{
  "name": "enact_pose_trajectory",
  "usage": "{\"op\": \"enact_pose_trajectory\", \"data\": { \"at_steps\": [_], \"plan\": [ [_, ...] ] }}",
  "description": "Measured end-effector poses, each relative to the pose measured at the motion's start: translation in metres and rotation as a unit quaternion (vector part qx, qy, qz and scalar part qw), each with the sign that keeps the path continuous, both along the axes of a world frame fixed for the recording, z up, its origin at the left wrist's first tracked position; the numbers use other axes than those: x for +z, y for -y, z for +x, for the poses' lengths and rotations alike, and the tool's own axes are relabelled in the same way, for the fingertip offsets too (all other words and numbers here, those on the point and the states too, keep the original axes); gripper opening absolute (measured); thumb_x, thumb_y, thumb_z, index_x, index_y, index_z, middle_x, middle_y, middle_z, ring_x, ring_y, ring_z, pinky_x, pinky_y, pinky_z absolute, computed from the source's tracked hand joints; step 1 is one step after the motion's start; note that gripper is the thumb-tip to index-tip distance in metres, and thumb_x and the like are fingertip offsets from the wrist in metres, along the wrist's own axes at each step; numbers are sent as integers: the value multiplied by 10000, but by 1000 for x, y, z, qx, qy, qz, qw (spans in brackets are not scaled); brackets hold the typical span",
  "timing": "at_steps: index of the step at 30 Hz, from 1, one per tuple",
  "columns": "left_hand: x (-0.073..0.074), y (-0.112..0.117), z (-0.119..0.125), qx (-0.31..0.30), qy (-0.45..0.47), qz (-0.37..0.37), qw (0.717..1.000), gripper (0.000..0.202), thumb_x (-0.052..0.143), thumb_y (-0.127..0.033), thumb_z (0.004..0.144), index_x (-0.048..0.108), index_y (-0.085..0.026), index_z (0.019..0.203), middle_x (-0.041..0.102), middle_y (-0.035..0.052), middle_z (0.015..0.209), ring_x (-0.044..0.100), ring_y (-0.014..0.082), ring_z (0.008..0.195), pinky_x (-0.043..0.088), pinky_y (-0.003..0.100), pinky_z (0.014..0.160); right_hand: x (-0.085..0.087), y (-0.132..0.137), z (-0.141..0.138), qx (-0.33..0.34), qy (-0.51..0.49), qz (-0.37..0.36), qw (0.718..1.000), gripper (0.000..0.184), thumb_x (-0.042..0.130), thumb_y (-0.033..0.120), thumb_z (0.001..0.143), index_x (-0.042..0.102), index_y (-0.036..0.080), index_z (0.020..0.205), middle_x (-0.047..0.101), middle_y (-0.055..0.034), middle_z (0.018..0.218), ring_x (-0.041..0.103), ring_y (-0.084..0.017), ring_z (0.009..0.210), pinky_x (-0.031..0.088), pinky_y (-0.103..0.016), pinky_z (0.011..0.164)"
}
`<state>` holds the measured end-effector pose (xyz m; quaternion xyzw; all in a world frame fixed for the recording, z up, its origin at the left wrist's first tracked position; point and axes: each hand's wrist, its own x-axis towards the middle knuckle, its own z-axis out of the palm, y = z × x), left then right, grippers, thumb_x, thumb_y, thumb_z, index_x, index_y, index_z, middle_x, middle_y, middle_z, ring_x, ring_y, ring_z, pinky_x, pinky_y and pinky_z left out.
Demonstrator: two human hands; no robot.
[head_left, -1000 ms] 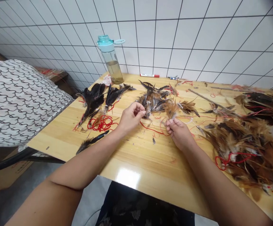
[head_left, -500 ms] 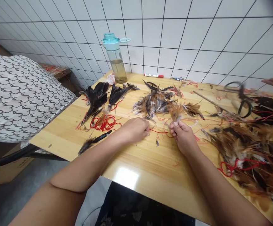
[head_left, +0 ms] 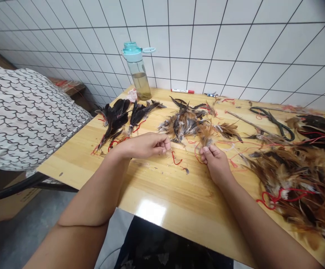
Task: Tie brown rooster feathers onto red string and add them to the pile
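The person's left hand (head_left: pixel 142 146) lies low over the wooden bench (head_left: pixel 162 186), its thumb and fingertips pinched together; whether they hold a thin strand is too small to tell. The right hand (head_left: pixel 215 162) has thumb and forefinger closed on the base of a tan feather tuft (head_left: pixel 206 134), which stands up from the grip just in front of a mixed pile of brown and grey feathers (head_left: pixel 183 123). A short piece of red thread (head_left: pixel 175 158) lies on the bench between the hands. Dark feathers (head_left: pixel 116 119) lie left of the hands, and a large heap of brown feathers tangled with red thread (head_left: pixel 294 179) fills the right side. Black-handled scissors (head_left: pixel 271 119) rest beyond that heap, beside a thin stick (head_left: pixel 249 123). A water bottle (head_left: pixel 136 71) and a marker (head_left: pixel 182 90) stand and lie against the tiled wall (head_left: pixel 221 45).
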<state>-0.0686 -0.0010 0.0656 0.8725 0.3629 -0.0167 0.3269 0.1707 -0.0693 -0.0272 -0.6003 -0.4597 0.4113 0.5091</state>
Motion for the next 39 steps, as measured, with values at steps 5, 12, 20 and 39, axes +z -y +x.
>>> {"op": "enact_pose_trajectory", "data": {
  "at_steps": [5, 12, 20, 39],
  "plan": [
    [2, -10, -19, 23, 41, -42, 998, 272, 519, -364, 840, 670, -196, 991, 683, 29, 847, 591, 135, 732, 429, 218, 675, 1, 0, -1, 8, 2, 9, 1000, 287, 576, 462, 782, 543, 202, 664, 491, 26, 536, 425, -122, 526, 331, -275, 548],
    [-11, -15, -17, 18, 46, -17, 999, 233, 558, -288, 786, 693, -201, 954, 701, 29, 857, 598, 127, 730, 425, 192, 645, -5, -1, -1, 21, 13, 21, 999, 287, 566, 461, 800, 545, 205, 672, 489, 27, 527, 423, -123, 515, 310, -271, 528],
    [-23, -14, -3, 137, 127, 22, 982, 264, 557, -293, 802, 653, -154, 1004, 660, 28, 855, 590, 134, 783, 439, 240, 738, -7, 1, 1, 39, 80, 41, 995, 265, 535, 405, 835, 566, 208, 661, 502, 14, 572, 447, -135, 562, 331, -273, 564],
    [-65, 20, 70, 228, 492, -285, 791, 323, 774, -365, 670, 563, -138, 763, 542, -26, 698, 473, 62, 613, 383, 219, 599, -12, -4, -5, 27, 59, 55, 996, 223, 581, 376, 779, 664, 214, 651, 482, 9, 573, 458, -150, 598, 345, -277, 571]
  ]
}}
